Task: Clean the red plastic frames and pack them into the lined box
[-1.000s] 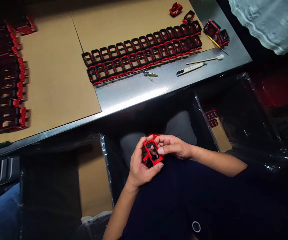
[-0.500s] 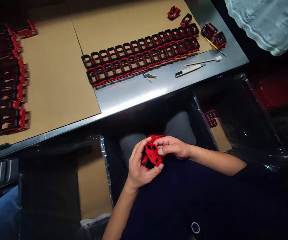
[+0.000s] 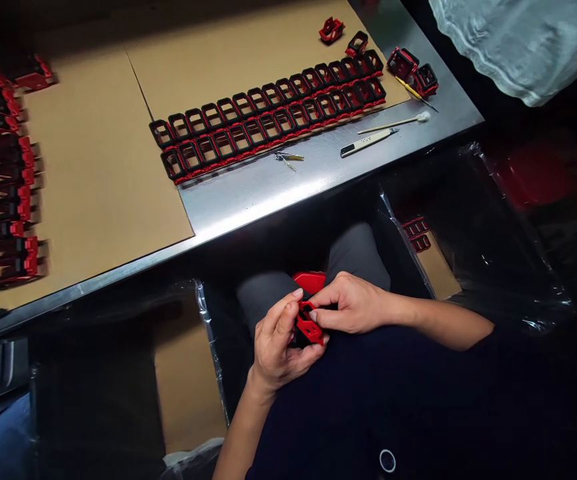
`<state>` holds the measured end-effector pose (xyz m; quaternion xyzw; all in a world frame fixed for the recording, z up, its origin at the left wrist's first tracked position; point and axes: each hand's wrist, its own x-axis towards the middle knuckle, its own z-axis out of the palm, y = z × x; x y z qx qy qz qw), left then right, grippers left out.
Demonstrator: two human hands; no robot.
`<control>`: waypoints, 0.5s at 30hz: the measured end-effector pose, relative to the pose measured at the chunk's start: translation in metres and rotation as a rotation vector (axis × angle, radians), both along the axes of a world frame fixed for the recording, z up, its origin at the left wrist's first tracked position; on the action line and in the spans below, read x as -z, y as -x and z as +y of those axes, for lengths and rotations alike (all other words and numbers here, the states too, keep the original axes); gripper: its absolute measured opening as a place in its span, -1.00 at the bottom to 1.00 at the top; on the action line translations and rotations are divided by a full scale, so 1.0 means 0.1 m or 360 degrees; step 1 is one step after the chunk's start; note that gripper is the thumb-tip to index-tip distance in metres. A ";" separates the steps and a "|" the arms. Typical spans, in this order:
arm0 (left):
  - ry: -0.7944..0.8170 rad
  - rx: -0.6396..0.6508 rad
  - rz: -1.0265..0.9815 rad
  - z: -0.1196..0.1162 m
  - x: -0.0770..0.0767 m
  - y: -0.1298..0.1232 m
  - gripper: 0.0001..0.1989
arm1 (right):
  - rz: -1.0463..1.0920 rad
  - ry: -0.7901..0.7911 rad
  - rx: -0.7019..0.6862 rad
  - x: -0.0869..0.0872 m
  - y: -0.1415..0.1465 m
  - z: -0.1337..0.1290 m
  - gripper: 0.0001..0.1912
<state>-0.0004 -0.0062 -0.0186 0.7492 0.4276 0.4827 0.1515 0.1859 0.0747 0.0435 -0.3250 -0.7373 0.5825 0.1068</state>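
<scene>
- Hands work low over my lap, below the table [image 3: 278, 193] edge: I read this as the fitting or checking step on one red frame [image 3: 310, 327], judging from how both hands close on it.
- Left hand [image 3: 281, 343] cups the frame from below and from its left, fingers curled round it, thumb tucked under the lower edge.
- Right hand [image 3: 353, 305] pinches the frame's upper right side, fingertips pressed on its rim; both hands are grasping, neither is loose.
- Frame sits between the two palms, touching both, tilted toward me. A second red piece [image 3: 310, 280] shows just above the right hand's fingers; I cannot tell whether it is joined to the frame.
- Next move, as I judge it, calls for a steady left grip while the right fingers press or turn the part, with little force, since the frame looks thin.
- Rows of frames [image 3: 268, 120] lie well beyond both hands, up on the table, with a knife [image 3: 367, 141] to their right.
</scene>
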 end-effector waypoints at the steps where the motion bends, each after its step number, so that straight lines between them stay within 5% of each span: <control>1: -0.0005 0.0012 -0.0005 0.00 0.00 0.00 -0.04 | 0.0015 0.0019 -0.0030 -0.01 -0.01 0.01 -0.71; 15: -0.0048 0.0016 0.0067 0.00 -0.04 0.02 -0.10 | 0.0094 0.0039 -0.0288 -0.05 -0.07 0.11 -0.72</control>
